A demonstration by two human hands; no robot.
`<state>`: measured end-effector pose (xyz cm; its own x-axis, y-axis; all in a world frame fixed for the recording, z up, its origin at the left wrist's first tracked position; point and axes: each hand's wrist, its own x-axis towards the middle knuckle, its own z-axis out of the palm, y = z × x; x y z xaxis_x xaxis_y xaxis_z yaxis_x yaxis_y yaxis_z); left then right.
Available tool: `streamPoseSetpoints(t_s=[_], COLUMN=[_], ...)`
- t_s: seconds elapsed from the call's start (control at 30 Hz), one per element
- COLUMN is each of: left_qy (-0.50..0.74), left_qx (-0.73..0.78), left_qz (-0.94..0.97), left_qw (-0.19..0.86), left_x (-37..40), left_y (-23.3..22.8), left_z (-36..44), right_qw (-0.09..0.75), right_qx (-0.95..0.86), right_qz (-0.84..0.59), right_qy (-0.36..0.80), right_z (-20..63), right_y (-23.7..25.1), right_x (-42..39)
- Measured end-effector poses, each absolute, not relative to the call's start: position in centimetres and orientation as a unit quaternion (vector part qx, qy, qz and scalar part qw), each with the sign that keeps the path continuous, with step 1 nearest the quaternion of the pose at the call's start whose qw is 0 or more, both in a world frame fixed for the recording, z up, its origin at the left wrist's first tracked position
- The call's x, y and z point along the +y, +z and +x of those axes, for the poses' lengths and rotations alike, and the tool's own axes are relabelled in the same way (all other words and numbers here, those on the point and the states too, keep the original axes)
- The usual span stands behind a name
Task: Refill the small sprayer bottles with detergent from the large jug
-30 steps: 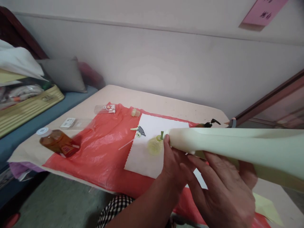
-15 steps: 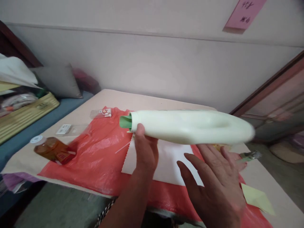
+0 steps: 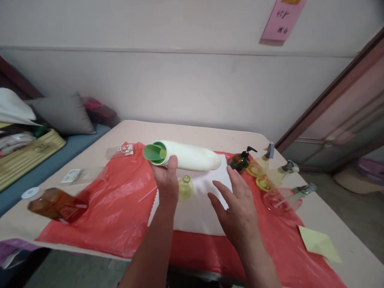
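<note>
My left hand [image 3: 166, 172] grips a large white detergent bottle [image 3: 193, 156] close to its neck. The bottle lies on its side in the air, its uncapped mouth with a green pouring spout [image 3: 154, 153] pointing left. My right hand [image 3: 237, 200] is apart from it at the lower right, fingers spread, holding nothing. Below the bottle, a small yellowish clear bottle [image 3: 186, 190] with an open neck stands on a white sheet [image 3: 198, 220].
Several pump bottles stand at the right, including a dark one [image 3: 240, 160] and a pink one [image 3: 282, 200]. A jar of amber liquid [image 3: 57, 204] is at the left on red plastic [image 3: 111, 212]. Yellow paper [image 3: 319, 244] lies at the right edge.
The white bottle has moved lower and further from me, its base swinging away from the right hand. The small bottle and pump bottles have come into view. My head view has shifted.
</note>
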<state>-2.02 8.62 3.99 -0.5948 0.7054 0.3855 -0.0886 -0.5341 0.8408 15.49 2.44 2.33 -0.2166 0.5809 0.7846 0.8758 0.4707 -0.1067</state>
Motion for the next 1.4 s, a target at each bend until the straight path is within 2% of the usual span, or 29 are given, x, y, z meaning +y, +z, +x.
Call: streamPoseSetpoints(t_s=[0.17,0.4,0.57,0.67,0.77,0.87,0.97,1.07,1.13,1.27,1.4], left_qy=[0.745,0.673,0.712,0.695,0.621,0.512,0.360,0.210,0.172,0.173,0.218], left_qx=[0.401,0.336,0.445,0.502,0.567,0.631,0.713,0.766,0.770,0.769,0.779], left_qz=[0.414,0.464,0.375,0.366,0.406,0.486,0.559,0.583,0.589,0.588,0.556], left_qw=[0.337,0.468,0.393,0.362,0.358,0.321,0.224,0.171,0.176,0.183,0.194], left_x=[7.7,8.5,9.6,9.9,9.9,9.9,10.1,10.4,10.7,11.2,11.6], left_y=[4.3,3.9,3.2,2.9,2.6,2.0,0.9,-0.8,-2.0,-4.5,-6.1], left_z=[0.8,0.2,-2.5,-4.4,-6.4,-8.3,-10.3,-11.8,-12.2,-11.2,-9.9], right_qw=[0.385,0.447,0.444,0.437,0.455,0.514,0.547,0.495,0.433,0.350,0.331], right_qx=[-0.762,-0.695,-0.681,-0.688,-0.668,-0.634,-0.651,-0.698,-0.716,-0.722,-0.732], right_qz=[-0.516,-0.563,-0.581,-0.578,-0.586,-0.553,-0.508,-0.517,-0.540,-0.567,-0.554], right_qy=[-0.077,-0.005,0.022,0.019,-0.059,-0.167,-0.141,-0.002,0.085,0.187,0.216], right_z=[16.0,19.1,20.0,20.1,20.0,19.1,17.3,15.0,13.5,11.2,9.8], right_y=[-0.3,-3.7,-5.2,-5.3,-4.5,-3.4,-3.2,-4.4,-5.5,-7.1,-8.8], right_x=[4.0,6.3,7.1,7.0,6.4,5.6,5.3,5.3,5.4,5.2,5.0])
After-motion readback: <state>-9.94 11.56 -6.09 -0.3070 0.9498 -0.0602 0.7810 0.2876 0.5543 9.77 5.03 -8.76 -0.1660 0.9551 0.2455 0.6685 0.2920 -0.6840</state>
